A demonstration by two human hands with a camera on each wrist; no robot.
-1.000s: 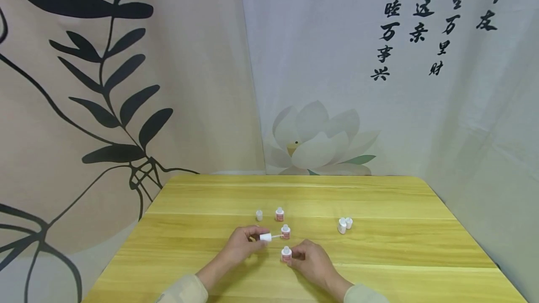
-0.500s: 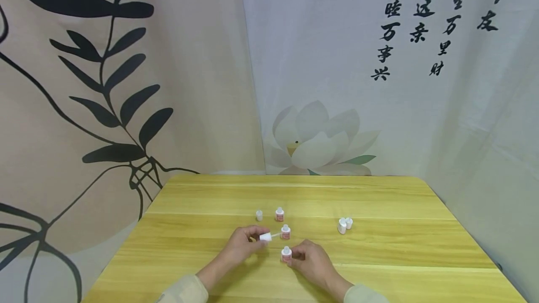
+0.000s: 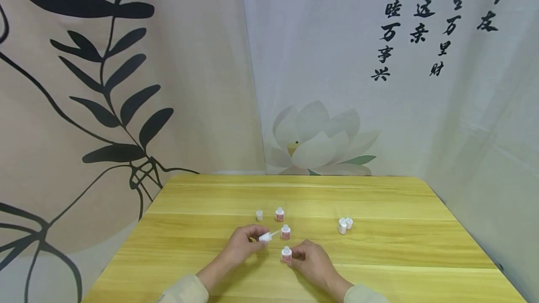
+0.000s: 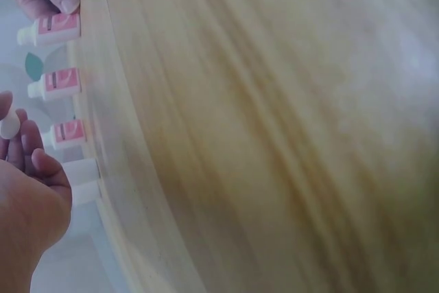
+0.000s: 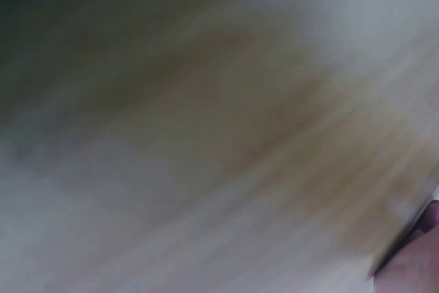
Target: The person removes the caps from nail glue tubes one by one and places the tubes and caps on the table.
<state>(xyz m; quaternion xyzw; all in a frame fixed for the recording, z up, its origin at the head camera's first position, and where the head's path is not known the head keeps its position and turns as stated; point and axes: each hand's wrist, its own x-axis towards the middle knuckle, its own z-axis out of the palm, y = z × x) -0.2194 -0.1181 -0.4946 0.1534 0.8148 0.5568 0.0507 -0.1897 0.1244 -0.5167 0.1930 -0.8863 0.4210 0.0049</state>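
Note:
My left hand (image 3: 246, 241) pinches a white brush cap (image 3: 265, 237) with a thin pale stem pointing up and to the right. In the left wrist view, the cap (image 4: 9, 125) shows between thumb and fingers. My right hand (image 3: 310, 258) grips the side of a small bottle (image 3: 286, 255) with a pink label and white neck, upright on the table. Two similar bottles stand behind it, a middle bottle (image 3: 286, 232) near the stem's tip and a far bottle (image 3: 280, 214). Only a sliver of the right hand (image 5: 411, 259) appears in the right wrist view.
A small white cylinder (image 3: 259, 215) stands left of the far bottle. To the right, a taller white cylinder (image 3: 342, 226) stands against a smaller one (image 3: 349, 223). All are on the wooden table (image 3: 400, 247), with a printed curtain (image 3: 210, 83) behind its far edge.
The brush cap has tilted in my left hand, its stem swinging from nearly level to pointing upward. My right hand and the bottles stay put.

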